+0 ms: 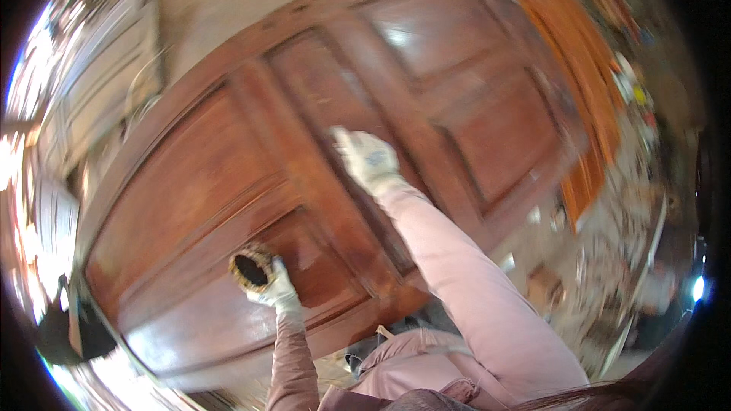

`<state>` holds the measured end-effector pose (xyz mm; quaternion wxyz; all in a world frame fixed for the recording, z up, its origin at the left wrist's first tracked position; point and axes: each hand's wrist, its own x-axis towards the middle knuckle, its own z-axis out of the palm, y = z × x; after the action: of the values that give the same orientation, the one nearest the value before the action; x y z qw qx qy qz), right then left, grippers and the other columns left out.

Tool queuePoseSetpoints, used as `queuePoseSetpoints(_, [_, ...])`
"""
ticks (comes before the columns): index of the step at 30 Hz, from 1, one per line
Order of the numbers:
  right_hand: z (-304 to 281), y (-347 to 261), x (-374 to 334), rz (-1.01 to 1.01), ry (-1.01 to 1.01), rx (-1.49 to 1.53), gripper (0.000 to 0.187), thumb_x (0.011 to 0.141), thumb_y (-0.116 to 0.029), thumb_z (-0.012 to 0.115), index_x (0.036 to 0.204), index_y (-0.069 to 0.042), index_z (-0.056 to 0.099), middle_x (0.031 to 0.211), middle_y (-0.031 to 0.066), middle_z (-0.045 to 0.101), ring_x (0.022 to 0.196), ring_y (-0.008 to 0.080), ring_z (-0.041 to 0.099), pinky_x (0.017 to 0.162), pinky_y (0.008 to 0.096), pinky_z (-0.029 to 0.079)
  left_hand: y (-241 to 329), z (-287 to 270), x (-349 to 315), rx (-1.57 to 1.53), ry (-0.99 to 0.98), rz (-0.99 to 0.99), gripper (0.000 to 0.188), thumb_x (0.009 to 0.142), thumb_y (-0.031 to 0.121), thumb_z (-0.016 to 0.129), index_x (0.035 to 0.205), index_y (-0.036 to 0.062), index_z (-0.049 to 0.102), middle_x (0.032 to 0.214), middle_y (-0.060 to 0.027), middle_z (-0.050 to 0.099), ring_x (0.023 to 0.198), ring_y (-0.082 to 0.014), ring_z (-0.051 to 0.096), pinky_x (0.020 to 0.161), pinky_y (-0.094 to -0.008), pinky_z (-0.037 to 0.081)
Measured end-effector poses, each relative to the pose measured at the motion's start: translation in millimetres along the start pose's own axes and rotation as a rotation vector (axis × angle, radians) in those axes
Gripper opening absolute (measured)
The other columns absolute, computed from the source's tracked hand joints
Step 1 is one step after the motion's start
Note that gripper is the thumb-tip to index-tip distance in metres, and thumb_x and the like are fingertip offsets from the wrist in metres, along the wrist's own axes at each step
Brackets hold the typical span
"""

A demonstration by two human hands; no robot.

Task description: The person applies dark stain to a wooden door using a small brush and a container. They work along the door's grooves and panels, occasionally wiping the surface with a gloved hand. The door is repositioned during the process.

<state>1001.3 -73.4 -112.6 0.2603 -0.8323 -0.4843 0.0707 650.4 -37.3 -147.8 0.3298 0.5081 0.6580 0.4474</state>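
A large reddish-brown panelled wooden door (251, 99) lies flat before me and fills most of the view. My left hand (280, 291), in a white glove, is closed around a round open can (253, 268) with dark liquid inside and a stained rim. It is held above the door's near left panel. My right hand (371, 160), gloved as well, is stretched out over the narrow middle panel with its fingers curled. Blur hides what, if anything, lies in those fingers.
Orange-brown wooden boards (575, 68) lie along the door's right side. Pale panelled pieces (106, 84) stand at the far left. A black object (76, 327) is near the left corner. A brown block (544, 287) and scraps litter the ground at right.
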Motion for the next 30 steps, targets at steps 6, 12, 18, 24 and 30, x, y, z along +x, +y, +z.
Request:
queuePoseSetpoints(6, [-9.3,-11.3,-4.3,0.150,0.022,0.080,0.042,0.090,-0.016,0.062,0.132,-0.013,0.055,0.099,0.0149,0.069,0.094,0.0362,0.068,0.079,0.0480,0.054,34.6,-3.7,-7.7,0.549,0.011,0.134,0.076,0.072,0.041,0.090,0.130,0.0012,0.061,0.120,-0.0150,0.071,0.107,-0.0313,0.068,0.097,-0.0423,0.055])
queuePoseSetpoints(12, [-32.1,-19.5,-142.1,0.346,0.223,0.443,0.049,0.098,-0.035,0.061,0.136,-0.004,0.052,0.127,0.0189,0.065,0.114,0.0407,0.062,0.092,0.0482,0.052,21.1,-5.0,1.1,0.484,-0.007,0.154,0.086,0.074,0.039,0.090,0.142,0.0030,0.051,0.128,-0.0147,0.067,0.113,-0.0306,0.065,0.101,-0.0403,0.052])
queuePoseSetpoints(18, [-136.5,60.6,-345.7,0.700,0.284,0.336,0.020,0.093,-0.028,0.066,0.104,-0.011,0.070,0.097,0.0144,0.074,0.089,0.0338,0.072,0.074,0.0441,0.057,33.6,1.3,-17.8,0.088,-0.026,0.124,0.081,0.080,0.022,0.087,0.144,-0.0029,0.044,0.139,-0.0188,0.057,0.119,-0.0301,0.060,0.104,-0.0415,0.050])
queuePoseSetpoints(24, [-229.5,194.8,-448.7,1.025,0.368,0.219,0.026,0.094,-0.025,0.066,0.113,-0.007,0.064,0.092,0.0179,0.072,0.086,0.0406,0.069,0.073,0.0475,0.054,97.4,81.9,-162.3,-0.141,-0.182,0.223,0.069,0.087,0.012,0.080,0.144,0.0003,0.044,0.139,-0.0158,0.058,0.118,-0.0256,0.060,0.102,-0.0399,0.052])
queuePoseSetpoints(30, [-287.7,311.2,-454.3,0.858,0.492,0.226,0.023,0.096,-0.020,0.064,0.112,-0.005,0.063,0.090,0.0181,0.072,0.081,0.0405,0.069,0.070,0.0457,0.054,154.3,263.3,-334.7,-0.343,-0.448,0.050,0.075,0.086,0.000,0.077,0.151,0.0081,0.040,0.146,-0.0107,0.052,0.125,-0.0259,0.056,0.106,-0.0413,0.050])
